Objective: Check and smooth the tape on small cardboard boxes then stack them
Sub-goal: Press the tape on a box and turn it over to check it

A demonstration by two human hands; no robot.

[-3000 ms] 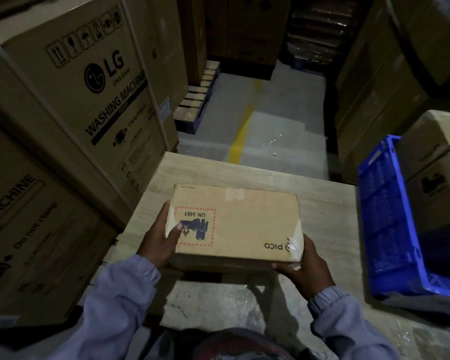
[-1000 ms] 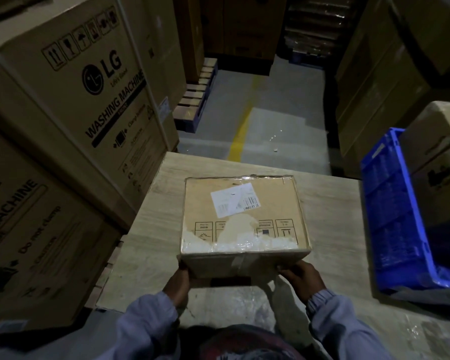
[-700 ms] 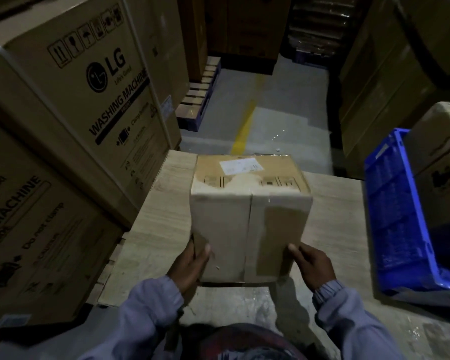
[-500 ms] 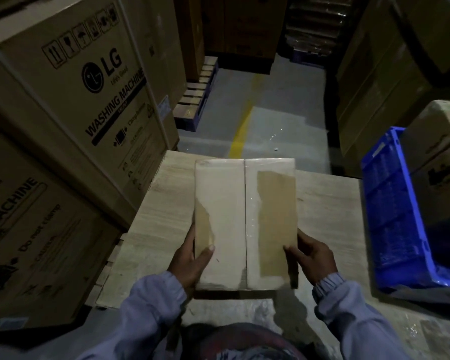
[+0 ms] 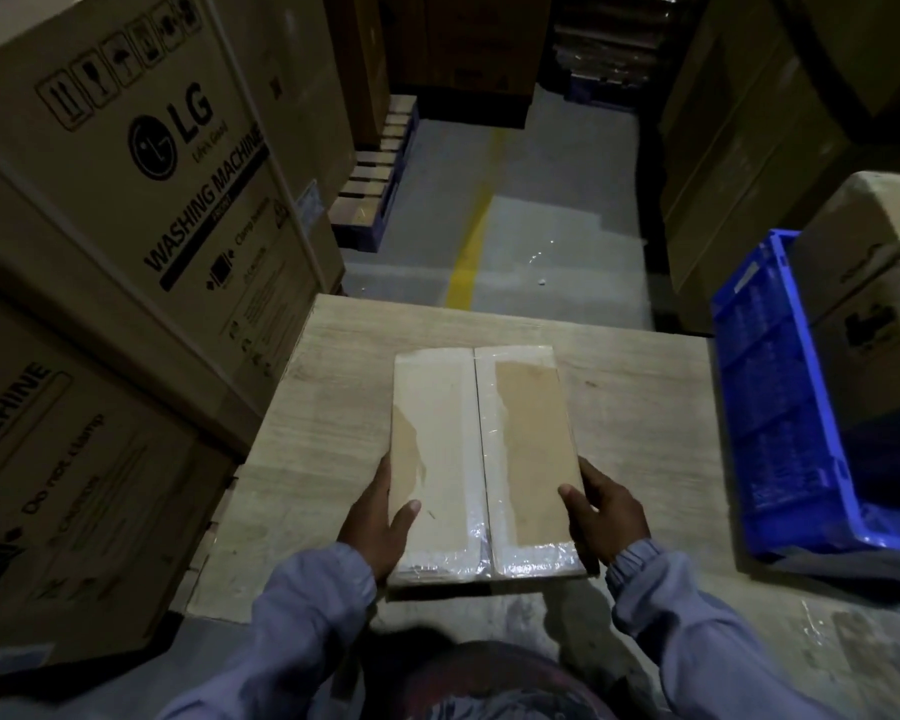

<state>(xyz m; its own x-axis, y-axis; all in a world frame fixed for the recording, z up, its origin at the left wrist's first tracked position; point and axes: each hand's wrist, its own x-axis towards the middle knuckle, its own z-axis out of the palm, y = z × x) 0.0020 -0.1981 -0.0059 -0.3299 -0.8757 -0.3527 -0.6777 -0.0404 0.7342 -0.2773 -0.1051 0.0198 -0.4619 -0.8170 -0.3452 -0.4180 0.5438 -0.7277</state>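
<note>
The box (image 5: 481,459) sits at the middle of the table (image 5: 328,407), toward its near edge, long side running from 6 to 12 o'clock. Its seamed face is up: two flaps meet along a centre seam covered by clear tape (image 5: 481,532), which shines and wrinkles at the 6 o'clock end. Pale patches cover much of both flaps, with bare brown card showing on the right flap and at the lower left. A dark shadow lies under the near end; whether the box rests on the table or is held just above it cannot be told.

The left hand (image 5: 372,522) grips the box's edge at 8 o'clock, thumb laid on the top face and fingers hidden below. The right hand (image 5: 606,511) grips the edge at 4 o'clock in the same way, thumb on top. Both sleeves are grey-blue.

At 3 o'clock from the box a blue crate (image 5: 780,407) stands on the table. From 9 to 11 o'clock stand big cartons (image 5: 141,148) printed LG WASHING MACHINE. At 12 o'clock a yellow line (image 5: 471,246) runs along the floor, with a pallet (image 5: 380,163) just left of it.
</note>
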